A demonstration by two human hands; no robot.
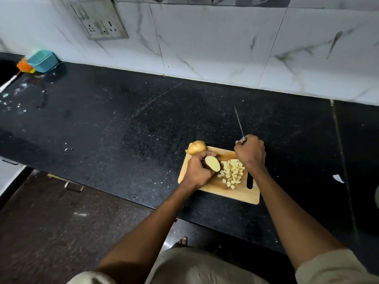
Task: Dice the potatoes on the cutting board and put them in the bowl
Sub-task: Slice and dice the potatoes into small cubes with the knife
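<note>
At a black granite counter, a person's left hand curls around a halved potato, its pale cut face turned up and to the right, lifted or tilted at the left side of a wooden cutting board. The right hand is clenched on the handle of a kitchen knife, blade pointing away toward the far wall and raised clear of the board. A heap of diced potato cubes sits mid-board, between the two hands and just beside the half — and a whole unpeeled potato rests on the board's far-left corner, partly overhanging it. No bowl shows anywhere in view, so the cubes have yet to go anywhere. The risks from here look plain: the rounded half, if set skin-side down, could rock under the blade and bring the edge toward the left fingertips; the crowded heap leaves little bare board to cut on, and a sweep of the knife could scatter cubes onto the counter; the whole potato could roll off its corner if the board is nudged. A teal plastic container sits far left by the tiled wall.
</note>
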